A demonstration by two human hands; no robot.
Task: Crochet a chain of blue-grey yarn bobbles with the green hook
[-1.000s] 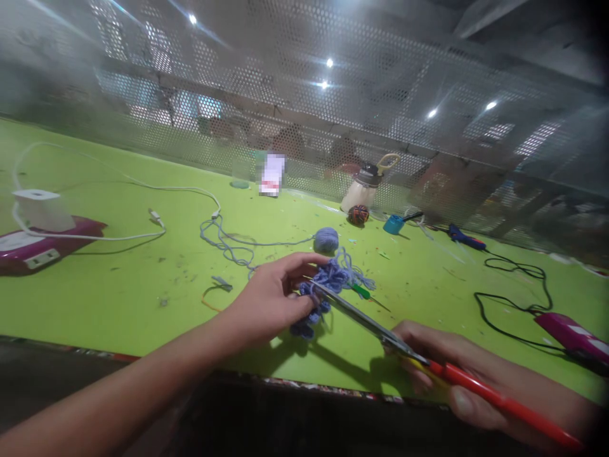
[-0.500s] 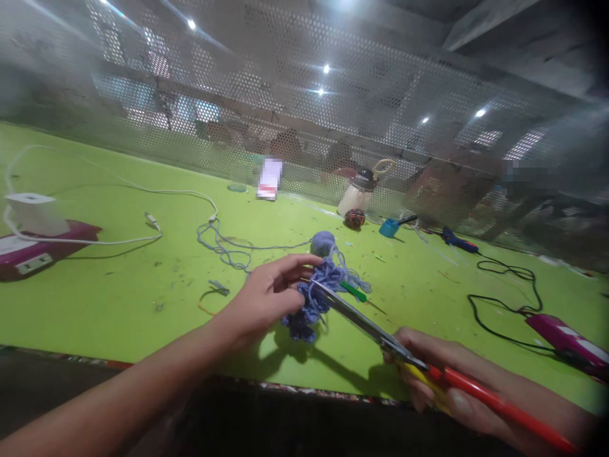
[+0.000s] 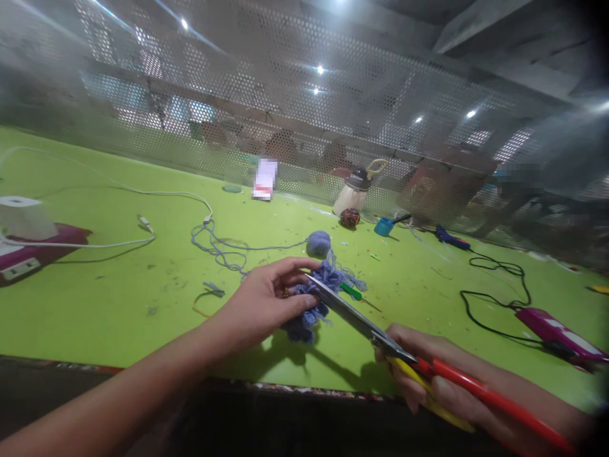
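My left hand (image 3: 266,295) is closed on a bunched purple-blue piece of yarn work (image 3: 304,324), its thumb lying over the front. In my right hand (image 3: 428,374) are long scissors (image 3: 352,317) with red and yellow handles. Their blades look nearly together, and the tips lie against the yarn beside my left fingers. A ball of purple yarn (image 3: 318,244) sits just behind, its strand running left into loose loops. Right of the yarn work lies a green-handled tool with a thin metal point (image 3: 351,291).
On the green table (image 3: 118,304) stand a bottle (image 3: 352,190), a dark yarn ball (image 3: 349,218), a blue pot (image 3: 383,226) and a phone (image 3: 264,179) along a perforated screen. A glue gun (image 3: 451,239) trails a black cable to a purple power strip (image 3: 561,333). White cables lie left.
The scissor blades have come closer together, and the handles have shifted slightly. My left thumb has moved further over the yarn work. The whole view has shifted a little.
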